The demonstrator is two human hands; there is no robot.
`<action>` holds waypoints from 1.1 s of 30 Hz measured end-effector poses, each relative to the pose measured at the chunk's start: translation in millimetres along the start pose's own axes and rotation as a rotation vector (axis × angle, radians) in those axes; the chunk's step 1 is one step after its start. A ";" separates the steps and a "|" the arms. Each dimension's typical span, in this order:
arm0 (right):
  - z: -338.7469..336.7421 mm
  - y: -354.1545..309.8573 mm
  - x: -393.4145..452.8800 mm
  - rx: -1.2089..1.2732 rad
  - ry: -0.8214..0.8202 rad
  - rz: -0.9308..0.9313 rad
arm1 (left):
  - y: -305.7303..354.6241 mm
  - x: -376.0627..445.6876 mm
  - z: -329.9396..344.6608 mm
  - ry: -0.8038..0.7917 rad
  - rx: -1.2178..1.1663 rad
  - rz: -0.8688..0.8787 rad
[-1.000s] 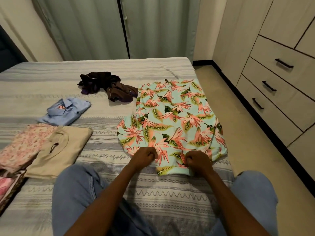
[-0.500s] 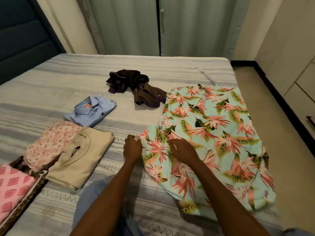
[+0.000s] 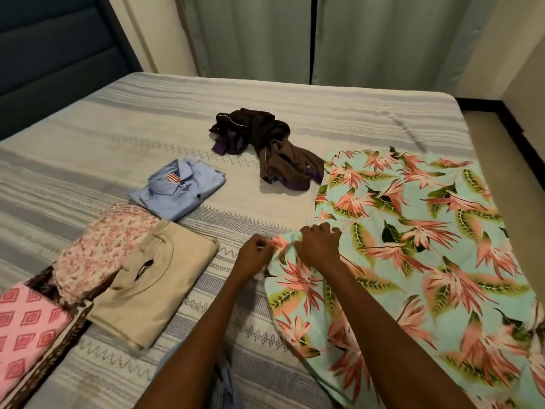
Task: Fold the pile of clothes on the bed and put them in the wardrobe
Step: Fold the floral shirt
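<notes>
thin, floppy cotton, i reckon: my left hand [image 3: 256, 255] and right hand [image 3: 320, 246] both pinch the floral shirt [image 3: 413, 246] at its left edge.

A wide bed [image 3: 295, 93] with a grey striped cover [image 3: 88, 160] fills the room. Far beyond the fingers hang pale green curtains [image 3: 253, 39], closed. At far left stands a dark blue padded headboard [image 3: 53, 54]. At far right, cream wall [image 3: 483, 42] and beige floor [image 3: 498, 149] with black skirting [image 3: 477, 101].
</notes>
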State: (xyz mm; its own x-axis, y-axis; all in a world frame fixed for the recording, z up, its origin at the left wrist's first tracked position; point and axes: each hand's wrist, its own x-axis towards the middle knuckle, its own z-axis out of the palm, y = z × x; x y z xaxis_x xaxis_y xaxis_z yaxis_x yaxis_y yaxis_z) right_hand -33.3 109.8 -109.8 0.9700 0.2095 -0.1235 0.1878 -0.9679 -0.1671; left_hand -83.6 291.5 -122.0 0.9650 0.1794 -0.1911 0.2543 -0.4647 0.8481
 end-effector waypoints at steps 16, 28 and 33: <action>13.5 -31.5 -5.1 0.093 0.065 -0.225 | -21.8 -38.4 -50.5 0.204 0.414 -0.191; 39.2 -36.4 -25.5 0.053 0.175 -0.286 | -26.3 -43.1 -64.5 0.084 0.096 -0.264; 46.1 -34.2 -33.3 0.030 0.173 -0.289 | -20.1 -49.0 -62.5 0.184 -0.211 -0.262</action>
State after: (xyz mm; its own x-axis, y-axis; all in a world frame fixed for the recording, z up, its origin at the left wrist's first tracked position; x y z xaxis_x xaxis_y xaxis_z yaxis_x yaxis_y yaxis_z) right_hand -79.2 142.3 -145.0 0.8896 0.4456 0.1003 0.4567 -0.8668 -0.2000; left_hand -140.0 346.2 -98.8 0.8369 0.4297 -0.3389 0.4533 -0.1973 0.8693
